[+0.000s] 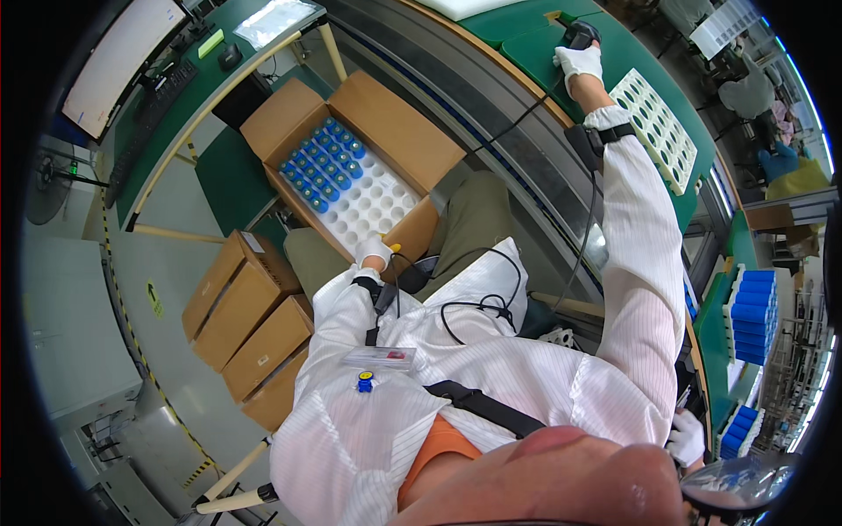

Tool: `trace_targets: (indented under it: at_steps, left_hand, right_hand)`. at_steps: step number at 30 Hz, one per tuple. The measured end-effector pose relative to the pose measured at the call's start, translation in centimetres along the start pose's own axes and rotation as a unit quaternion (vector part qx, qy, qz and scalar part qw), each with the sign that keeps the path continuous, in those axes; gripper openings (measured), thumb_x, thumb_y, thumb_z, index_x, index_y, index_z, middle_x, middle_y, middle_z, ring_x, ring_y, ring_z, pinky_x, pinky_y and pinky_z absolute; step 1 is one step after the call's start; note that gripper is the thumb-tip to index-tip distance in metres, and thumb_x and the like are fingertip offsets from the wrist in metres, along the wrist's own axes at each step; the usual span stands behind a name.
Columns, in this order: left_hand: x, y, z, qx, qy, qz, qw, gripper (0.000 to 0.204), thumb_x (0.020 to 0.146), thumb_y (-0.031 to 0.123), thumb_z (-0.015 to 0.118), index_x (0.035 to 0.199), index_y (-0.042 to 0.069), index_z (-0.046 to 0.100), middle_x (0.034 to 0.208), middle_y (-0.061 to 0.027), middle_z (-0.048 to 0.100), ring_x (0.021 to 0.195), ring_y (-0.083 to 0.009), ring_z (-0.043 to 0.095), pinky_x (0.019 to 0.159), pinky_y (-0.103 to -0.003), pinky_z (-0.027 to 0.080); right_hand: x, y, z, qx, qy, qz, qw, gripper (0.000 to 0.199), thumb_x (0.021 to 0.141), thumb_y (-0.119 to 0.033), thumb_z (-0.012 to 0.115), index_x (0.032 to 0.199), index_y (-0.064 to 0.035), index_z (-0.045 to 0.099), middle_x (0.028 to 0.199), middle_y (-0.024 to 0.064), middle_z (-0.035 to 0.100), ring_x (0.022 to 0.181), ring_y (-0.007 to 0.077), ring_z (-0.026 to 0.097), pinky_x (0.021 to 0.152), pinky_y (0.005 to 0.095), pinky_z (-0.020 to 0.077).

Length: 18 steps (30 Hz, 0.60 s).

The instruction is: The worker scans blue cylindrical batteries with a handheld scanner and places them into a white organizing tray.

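Note:
My left hand (372, 253), in a white glove, is at the near wall of an opened cardboard box (419, 235). Its fingers are closed on the box's edge, partly hidden, with small yellow patches beside the fingertips. Inside the box, a white holder (373, 197) with round holes carries rows of blue-wrapped cylindrical cells (324, 162) on its far-left side; the nearer right holes hold none. My right arm reaches far to the right, where my gloved right hand (579, 63) grips a black corded handheld scanner (581, 35) above the green bench (544, 57).
A white holed tray (653, 127) lies beside my right forearm. Closed cartons (250, 302) stand at left. A desk holds a monitor (123, 61) and keyboard (158, 92). Blue cells (752, 316) stand at right, near a co-worker's gloved hand (687, 437). Black cables cross my lap.

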State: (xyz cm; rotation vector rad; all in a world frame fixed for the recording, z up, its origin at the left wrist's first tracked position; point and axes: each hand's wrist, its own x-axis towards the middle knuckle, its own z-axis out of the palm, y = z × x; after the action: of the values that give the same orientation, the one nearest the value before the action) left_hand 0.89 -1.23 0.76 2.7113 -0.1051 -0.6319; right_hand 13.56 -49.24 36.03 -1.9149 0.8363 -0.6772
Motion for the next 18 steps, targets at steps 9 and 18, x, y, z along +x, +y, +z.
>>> trace_targets:
  at_steps: [9,18]
  left_hand:
    - [-0.3,0.6,-0.4,-0.044,-0.001,-0.001,0.999,0.059,0.074,0.052,0.078,0.112,0.009,0.068,0.104,-0.0190,0.070,0.099,-0.0373,0.066,0.084,-0.043,0.051]
    - [0.3,0.6,0.0,-0.033,-0.004,0.014,0.999,0.055,0.076,0.049,0.076,0.112,0.008,0.069,0.102,-0.0197,0.070,0.096,-0.0380,0.066,0.082,-0.043,0.051]
  right_hand:
    - [-7.6,0.1,-6.4,0.107,-0.165,0.046,0.979,0.081,0.082,-0.003,0.066,0.151,-0.0052,0.024,0.074,0.0086,0.061,0.052,0.0146,0.057,0.046,0.0255,0.0463]
    - [-10.1,-1.1,-12.4,0.188,-0.046,-0.029,0.981,0.043,0.084,-0.008,0.065,0.122,0.0015,0.049,0.069,0.0057,0.058,0.053,0.0132,0.058,0.047,0.0258,0.0461]
